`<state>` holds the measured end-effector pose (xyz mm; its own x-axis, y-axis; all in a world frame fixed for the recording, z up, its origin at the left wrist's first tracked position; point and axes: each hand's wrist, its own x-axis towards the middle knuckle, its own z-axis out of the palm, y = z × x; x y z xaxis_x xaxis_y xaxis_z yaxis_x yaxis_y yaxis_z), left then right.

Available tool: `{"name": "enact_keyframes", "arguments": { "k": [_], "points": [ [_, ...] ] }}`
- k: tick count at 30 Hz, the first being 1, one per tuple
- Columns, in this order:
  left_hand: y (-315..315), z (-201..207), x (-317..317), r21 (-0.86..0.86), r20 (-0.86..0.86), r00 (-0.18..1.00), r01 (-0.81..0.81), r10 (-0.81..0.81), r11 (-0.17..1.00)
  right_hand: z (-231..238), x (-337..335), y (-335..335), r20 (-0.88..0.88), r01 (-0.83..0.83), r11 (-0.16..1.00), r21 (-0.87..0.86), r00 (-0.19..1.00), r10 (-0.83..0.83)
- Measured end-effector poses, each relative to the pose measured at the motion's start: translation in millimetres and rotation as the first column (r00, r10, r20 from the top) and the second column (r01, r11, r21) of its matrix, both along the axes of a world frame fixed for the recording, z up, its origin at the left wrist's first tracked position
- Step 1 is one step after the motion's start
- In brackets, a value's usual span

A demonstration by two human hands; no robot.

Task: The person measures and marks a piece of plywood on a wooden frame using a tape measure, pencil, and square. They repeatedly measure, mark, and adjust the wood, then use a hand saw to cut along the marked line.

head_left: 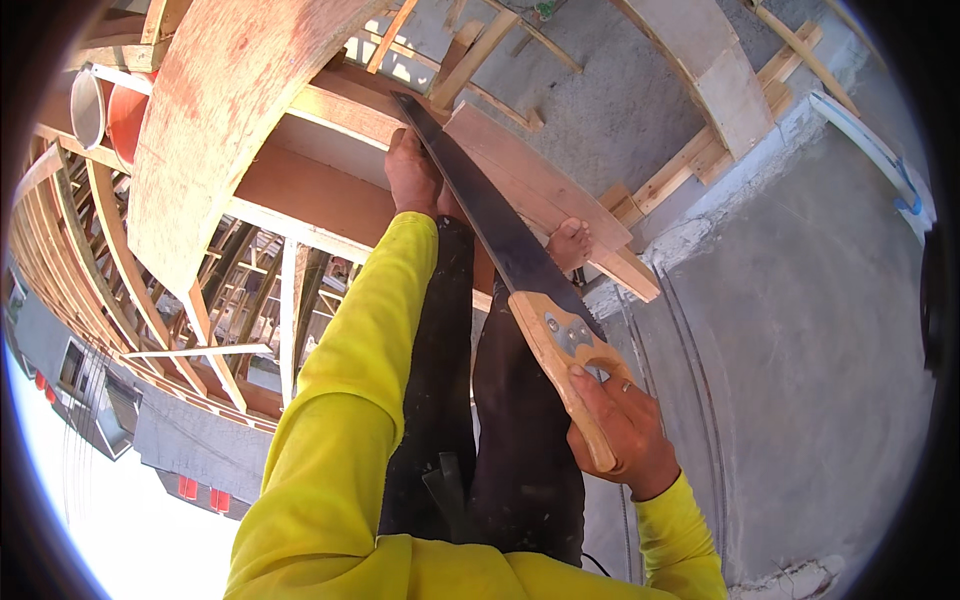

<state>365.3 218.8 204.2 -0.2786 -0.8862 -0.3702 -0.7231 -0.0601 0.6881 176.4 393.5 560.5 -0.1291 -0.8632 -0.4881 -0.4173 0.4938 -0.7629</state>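
A hand saw (pixel 495 215) with a long dark blade and a pale wooden handle slants across the middle of the head view. My right hand (pixel 625 430) is wrapped round its handle at the lower right. Up by the narrow end of the blade, my left hand (pixel 412 172) is closed beside a wooden beam; what its fingers grip is hidden. Behind the blade lies a flat reddish wooden board (pixel 535 170), with a bare foot (pixel 570 243) on it. The teeth face right, over the board; whether they touch it, I cannot tell.
A large curved plywood panel (pixel 220 130) rises at the left, near an orange bucket (pixel 127 115). Curved wooden framing (pixel 110 215) with open gaps drops away below it. At the right is a grey concrete surface (pixel 800 330); a pale hose (pixel 880 165) runs along its far edge.
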Motion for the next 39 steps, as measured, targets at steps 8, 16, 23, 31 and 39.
{"name": "enact_keyframes", "arguments": {
  "k": [8, 16, 23, 31, 39],
  "points": [
    [-4, 2, -7, 0.203, -0.126, 0.979, -0.133, 0.161, 0.97, -85, 19, -44, -0.005, 0.081, 0.976, -0.203, 0.996, -0.084],
    [-6, 9, -4, -0.022, -0.045, 0.997, 0.069, -0.07, 0.997, -47, 9, -11, 0.02, 0.008, 0.999, -0.052, 1.0, -0.007],
    [-9, 10, -3, -0.06, 0.046, 0.994, 0.101, -0.098, 0.993, -39, 5, -7, 0.006, 0.028, 0.997, -0.069, 1.0, -0.028],
    [-7, 4, -12, 0.122, -0.112, 0.99, -0.068, 0.081, 0.99, -106, 12, -44, 0.037, 0.089, 0.978, -0.189, 0.996, -0.084],
    [-14, 12, -13, -0.108, 0.109, 0.978, 0.188, -0.176, 0.976, 19, -12, 22, 0.016, -0.026, 0.998, 0.06, 1.0, 0.025]
  ]
}}
